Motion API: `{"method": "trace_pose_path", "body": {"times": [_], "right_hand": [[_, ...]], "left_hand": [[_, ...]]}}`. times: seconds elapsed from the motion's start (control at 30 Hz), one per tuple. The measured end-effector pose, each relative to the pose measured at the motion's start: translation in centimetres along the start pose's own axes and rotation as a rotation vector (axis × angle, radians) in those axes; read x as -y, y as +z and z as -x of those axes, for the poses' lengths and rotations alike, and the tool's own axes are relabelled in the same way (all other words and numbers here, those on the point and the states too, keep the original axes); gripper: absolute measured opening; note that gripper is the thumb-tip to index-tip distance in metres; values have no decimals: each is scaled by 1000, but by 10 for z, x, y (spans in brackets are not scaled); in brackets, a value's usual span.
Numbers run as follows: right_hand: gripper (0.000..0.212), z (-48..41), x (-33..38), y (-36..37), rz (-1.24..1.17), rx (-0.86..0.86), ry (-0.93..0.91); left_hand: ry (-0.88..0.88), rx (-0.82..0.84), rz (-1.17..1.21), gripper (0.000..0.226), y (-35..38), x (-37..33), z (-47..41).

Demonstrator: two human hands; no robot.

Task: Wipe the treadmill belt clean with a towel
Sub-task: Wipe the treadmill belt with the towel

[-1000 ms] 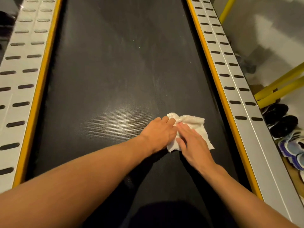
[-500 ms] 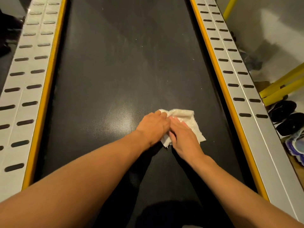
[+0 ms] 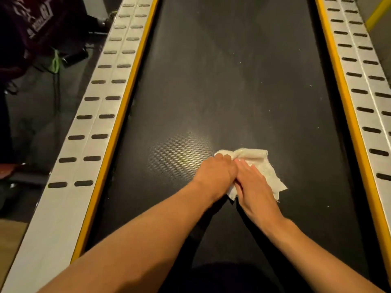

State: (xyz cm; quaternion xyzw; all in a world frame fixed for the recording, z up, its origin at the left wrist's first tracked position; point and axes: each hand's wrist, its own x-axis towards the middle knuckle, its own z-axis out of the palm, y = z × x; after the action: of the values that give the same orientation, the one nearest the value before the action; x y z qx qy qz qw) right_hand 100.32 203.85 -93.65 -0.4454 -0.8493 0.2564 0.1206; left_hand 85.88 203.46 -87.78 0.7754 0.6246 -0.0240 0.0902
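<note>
A small white towel (image 3: pixel 266 170) lies crumpled on the black treadmill belt (image 3: pixel 222 81), right of the belt's middle. My left hand (image 3: pixel 215 176) curls over the towel's left edge, fingers closed on the cloth. My right hand (image 3: pixel 252 185) lies flat on top of the towel, fingers together, pressing it onto the belt. Both hands touch each other. Much of the towel is hidden under them. Small pale specks dot the belt farther up and to the right.
Silver slotted side rails with yellow inner strips run along the left (image 3: pixel 84 144) and right (image 3: pixel 368 92) of the belt. Dark bags and clutter (image 3: pixel 31 39) sit on the floor left of the treadmill. A yellow bar (image 3: pixel 378 11) shows top right.
The view has swung left, so the shoes at right have left the frame and the floor at left shows. Both hands stay on the towel, which has shifted slightly up the belt.
</note>
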Motion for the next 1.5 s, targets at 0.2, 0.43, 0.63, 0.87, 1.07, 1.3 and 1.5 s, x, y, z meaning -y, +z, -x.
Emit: {"method": "trace_pose_path", "body": {"times": [0.2, 0.43, 0.63, 0.87, 1.07, 1.3, 1.5], "right_hand": [[49, -43, 21, 18, 75, 65, -142], [53, -25, 44, 38, 62, 71, -137], [37, -62, 64, 36, 59, 74, -196], [27, -46, 87, 46, 75, 120, -229], [40, -52, 109, 54, 74, 105, -201], [44, -74, 120, 76, 119, 160, -316], [46, -53, 128, 88, 86, 151, -296]], "left_hand": [[-173, 33, 131, 27, 0, 46, 20], [-292, 0, 155, 24, 14, 40, 51], [-454, -110, 234, 18, 15, 65, 54], [-450, -116, 213, 15, 27, 74, 89], [-521, -221, 128, 13, 26, 88, 95], [-521, -288, 197, 27, 45, 104, 126], [-571, -262, 226, 30, 40, 101, 138]]}}
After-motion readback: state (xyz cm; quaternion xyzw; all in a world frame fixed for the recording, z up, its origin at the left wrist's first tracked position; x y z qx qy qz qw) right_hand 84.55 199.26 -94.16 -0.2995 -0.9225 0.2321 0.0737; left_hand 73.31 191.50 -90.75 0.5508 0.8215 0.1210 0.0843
